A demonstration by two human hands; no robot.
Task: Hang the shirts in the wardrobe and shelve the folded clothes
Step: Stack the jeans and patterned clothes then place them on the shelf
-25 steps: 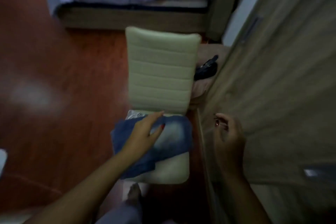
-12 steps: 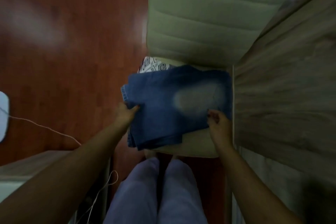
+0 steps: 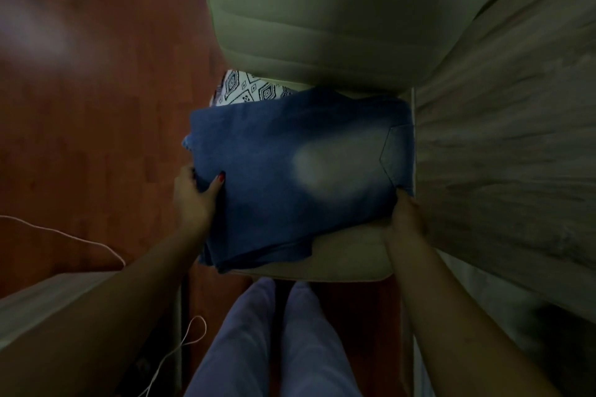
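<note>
Folded jeans (image 3: 300, 177) on chair seat (image 3: 351, 255), between both grips. Left hand (image 3: 196, 196) clenched on left edge; right hand (image 3: 407, 216) grasping right corner. Denim soft, weighty, floppy: support underneath both sides.

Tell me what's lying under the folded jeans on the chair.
A white garment with a black geometric print pokes out from beneath the far left edge of the folded jeans, on the chair seat. The jeans hide the rest of it and anything else underneath.
</note>
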